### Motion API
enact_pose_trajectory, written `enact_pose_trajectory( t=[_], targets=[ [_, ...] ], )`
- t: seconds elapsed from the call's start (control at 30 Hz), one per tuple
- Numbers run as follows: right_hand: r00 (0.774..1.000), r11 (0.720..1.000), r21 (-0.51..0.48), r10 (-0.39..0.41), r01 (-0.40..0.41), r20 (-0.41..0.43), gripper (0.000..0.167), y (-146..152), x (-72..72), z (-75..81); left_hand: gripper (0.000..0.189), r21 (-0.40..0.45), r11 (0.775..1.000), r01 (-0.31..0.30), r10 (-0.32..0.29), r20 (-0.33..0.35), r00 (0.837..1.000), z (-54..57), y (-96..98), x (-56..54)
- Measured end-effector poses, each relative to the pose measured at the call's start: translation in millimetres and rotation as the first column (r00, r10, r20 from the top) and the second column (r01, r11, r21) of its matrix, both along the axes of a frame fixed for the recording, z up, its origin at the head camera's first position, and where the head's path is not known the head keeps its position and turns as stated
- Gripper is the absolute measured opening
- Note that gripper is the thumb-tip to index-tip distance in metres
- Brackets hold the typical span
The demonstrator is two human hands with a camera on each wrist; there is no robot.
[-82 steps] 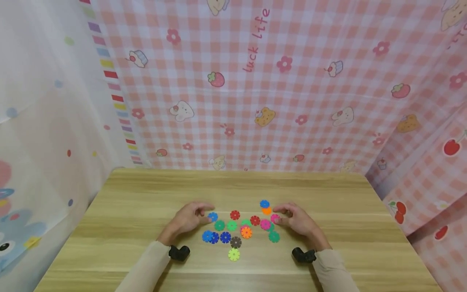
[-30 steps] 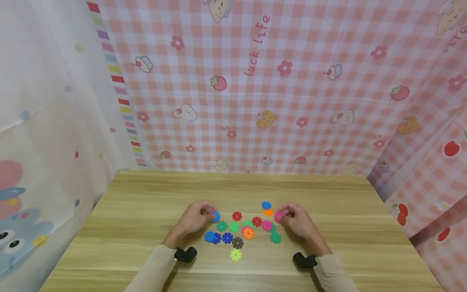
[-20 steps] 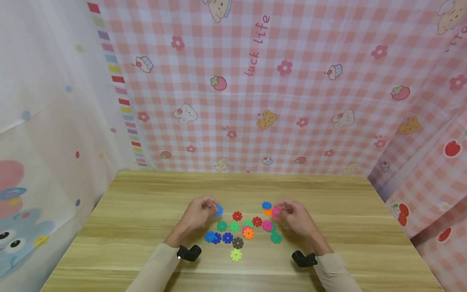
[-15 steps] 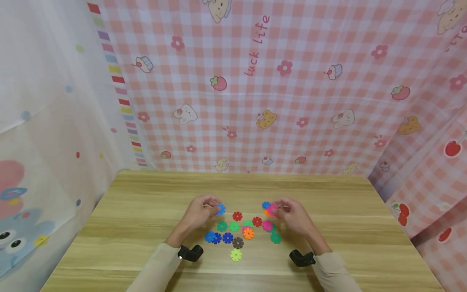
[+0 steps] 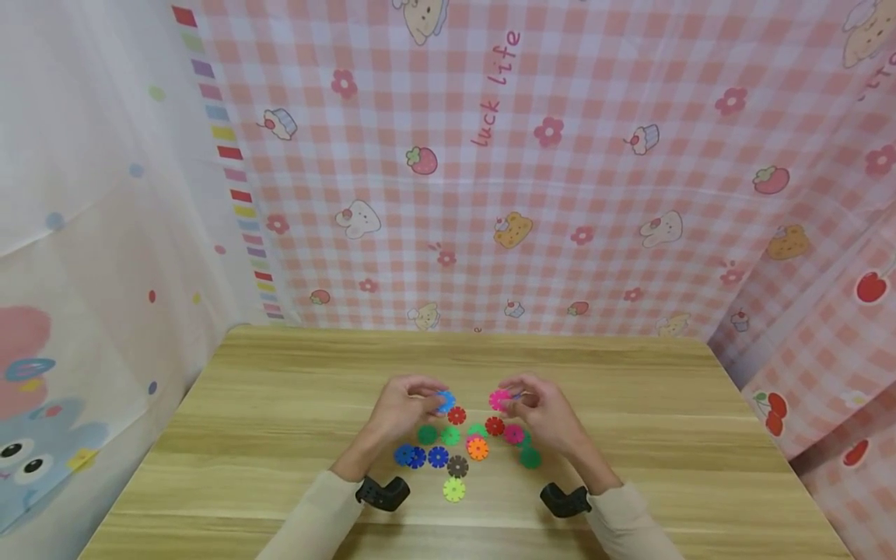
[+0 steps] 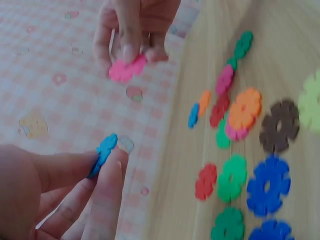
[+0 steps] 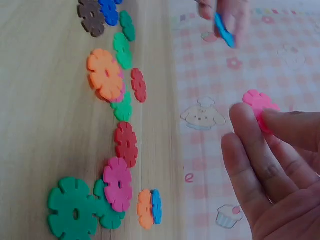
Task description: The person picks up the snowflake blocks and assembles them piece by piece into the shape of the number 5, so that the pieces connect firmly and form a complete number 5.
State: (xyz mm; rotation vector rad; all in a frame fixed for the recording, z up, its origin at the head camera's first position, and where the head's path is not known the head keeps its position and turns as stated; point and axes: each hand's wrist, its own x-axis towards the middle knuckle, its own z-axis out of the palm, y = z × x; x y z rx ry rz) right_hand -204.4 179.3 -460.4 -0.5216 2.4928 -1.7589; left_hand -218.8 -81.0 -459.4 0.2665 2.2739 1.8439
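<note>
Between thumb and fingers, my left hand (image 5: 404, 408) pinches a light blue notched plastic disc (image 6: 104, 155), a snowflake-shaped building piece. A pink notched disc (image 7: 260, 107) is pinched by my right hand (image 5: 546, 408). Both discs are held up above the table, apart, facing each other across a short gap. Below them lie more such discs: a red disc (image 5: 456, 415) near the left hand, another red disc (image 5: 495, 425) near the right. In the right wrist view, an orange disc (image 7: 145, 209) and a blue disc (image 7: 156, 206) lie overlapped; the right hand mostly hides them in the head view.
Several other discs lie on the wooden table (image 5: 280, 404), among them a brown disc (image 5: 458, 467), a yellow-green disc (image 5: 453, 490), an orange disc (image 5: 477, 448) and a green disc (image 5: 530, 457). A checked curtain (image 5: 462, 194) hangs behind the table's far edge.
Both hands have pinched a disc each, the left a light blue one, the right a pink one, and lifted them off the table. They have moved inward, closer together.
</note>
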Motion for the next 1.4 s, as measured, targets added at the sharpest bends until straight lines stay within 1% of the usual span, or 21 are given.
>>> enact_pose_trajectory(
  t=[0.13,0.3,0.47,0.67,0.9,1.0,1.17,1.33,1.4],
  targets=[
    [0.996,0.998,0.060,-0.032,0.037,-0.080,0.024,-10.4,4.3,-1.8,0.020,0.040,0.999,-0.009,0.008,0.022,1.000,2.6,8.1,3.8],
    [0.980,0.991,0.114,-0.049,0.072,-0.195,0.022,-20.1,8.4,-5.5,0.023,0.070,0.997,-0.034,0.031,0.041,0.999,3.8,15.3,6.5],
    [0.971,0.988,0.134,-0.048,0.082,-0.235,0.022,-27.1,12.4,-5.9,0.025,0.111,0.992,-0.060,0.051,0.075,0.996,3.5,19.9,8.9],
    [0.953,0.983,0.157,-0.046,0.097,-0.301,0.018,-31.3,15.2,-6.0,0.023,0.113,0.991,-0.065,0.056,0.078,0.995,2.9,21.6,11.0],
    [0.925,0.981,0.162,-0.039,0.107,-0.379,0.016,-32.2,15.7,-7.6,0.023,0.110,0.991,-0.071,0.062,0.077,0.995,2.2,23.7,10.8],
    [0.913,0.983,0.156,-0.022,0.093,-0.406,0.017,-32.6,16.1,-7.7,0.025,0.111,0.991,-0.077,0.068,0.083,0.994,1.8,25.2,11.0],
    [0.885,0.985,0.157,0.010,0.071,-0.465,0.017,-35.1,15.5,-7.3,0.026,0.131,0.988,-0.084,0.072,0.093,0.993,2.2,27.4,11.8],
    [0.857,0.980,0.169,-0.002,0.104,-0.515,0.018,-36.2,15.6,-8.0,0.026,0.148,0.985,-0.082,0.070,0.090,0.994,2.4,27.9,12.6],
    [0.844,0.977,0.177,-0.008,0.122,-0.536,0.020,-35.8,16.3,-8.5,0.025,0.161,0.984,-0.078,0.063,0.100,0.993,2.3,28.4,13.7]
  ],
)
